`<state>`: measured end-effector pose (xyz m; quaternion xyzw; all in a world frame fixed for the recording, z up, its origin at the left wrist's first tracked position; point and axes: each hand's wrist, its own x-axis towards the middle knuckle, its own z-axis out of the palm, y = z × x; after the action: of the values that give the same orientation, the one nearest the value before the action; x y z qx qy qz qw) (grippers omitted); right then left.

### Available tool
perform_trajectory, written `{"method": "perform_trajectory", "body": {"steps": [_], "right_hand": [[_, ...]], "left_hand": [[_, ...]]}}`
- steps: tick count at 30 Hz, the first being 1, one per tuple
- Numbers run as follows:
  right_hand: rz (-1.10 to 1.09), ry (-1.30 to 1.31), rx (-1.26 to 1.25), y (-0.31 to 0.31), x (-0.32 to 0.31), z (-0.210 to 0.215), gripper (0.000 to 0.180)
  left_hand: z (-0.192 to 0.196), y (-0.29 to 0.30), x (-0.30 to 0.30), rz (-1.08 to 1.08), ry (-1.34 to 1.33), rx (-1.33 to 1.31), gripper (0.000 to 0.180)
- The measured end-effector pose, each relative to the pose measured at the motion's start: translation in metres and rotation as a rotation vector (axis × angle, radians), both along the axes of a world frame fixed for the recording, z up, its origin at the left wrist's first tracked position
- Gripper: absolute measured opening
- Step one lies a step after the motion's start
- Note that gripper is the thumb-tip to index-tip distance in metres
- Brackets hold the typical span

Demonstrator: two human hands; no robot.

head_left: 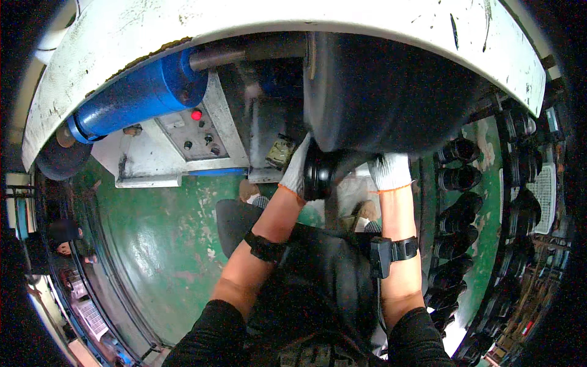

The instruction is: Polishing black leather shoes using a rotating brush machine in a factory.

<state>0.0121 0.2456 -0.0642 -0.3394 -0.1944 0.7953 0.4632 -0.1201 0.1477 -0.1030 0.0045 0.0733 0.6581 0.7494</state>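
A glossy black shoe (pixel 318 174) is held under a large dark roller (pixel 385 92), which looks blurred as if spinning. My left hand (pixel 297 166), in a white knit glove with an orange cuff edge, lies along the shoe's left side and grips it. On the other side, my right hand (pixel 390 172), gloved the same way, reaches up beneath the roller's lower edge. Its fingers are hidden there, so its grip does not show. Part of the shoe is also covered by the roller.
A white machine hood (pixel 244 15) arches overhead. A blue cylinder (pixel 137 92) and a control panel (pixel 195 137) with a red button stand left. Racks of black shoes (pixel 458 177) line the right. Another person (pixel 64 238) is at far left, beyond the green floor (pixel 153 238).
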Motion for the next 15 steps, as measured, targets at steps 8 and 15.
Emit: {"method": "perform_trajectory", "body": {"steps": [8, 15], "right_hand": [[0.182, -0.224, 0.157, -0.001, 0.013, -0.015, 0.037], [0.328, -1.509, 1.749, 0.004, 0.048, -0.035, 0.037]], "left_hand": [[-0.033, -0.002, 0.01, 0.452, 0.875, -0.029, 0.043], [-0.029, 0.007, -0.015, 0.461, 1.831, 0.047, 0.042]]}}
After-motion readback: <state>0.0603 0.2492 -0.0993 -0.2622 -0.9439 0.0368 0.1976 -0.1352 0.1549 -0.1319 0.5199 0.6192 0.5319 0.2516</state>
